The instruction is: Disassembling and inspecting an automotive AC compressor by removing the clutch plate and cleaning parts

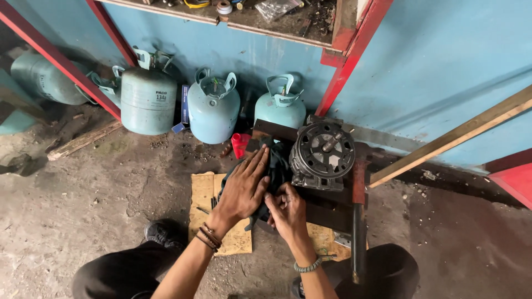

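Observation:
My left hand [244, 185] lies flat, fingers spread, on a dark rag [275, 166] that covers something on a low metal stand. My right hand [287, 210] is curled against the near edge of the same rag, fingers bent and gripping the cloth. Just right of the rag sits a round black metal compressor part [323, 149] with a central shaft, clamped on the stand [332, 202]. What lies under the rag is hidden. A piece of cardboard [206, 194] lies on the floor beneath my left forearm.
Several pale blue gas cylinders [213, 108] stand along the blue wall. A small red cap [240, 144] sits near them. A wooden plank [454, 135] leans at right. Red frame posts [354, 52] hold a cluttered shelf above. My knees and shoes flank the cardboard on the dirt floor.

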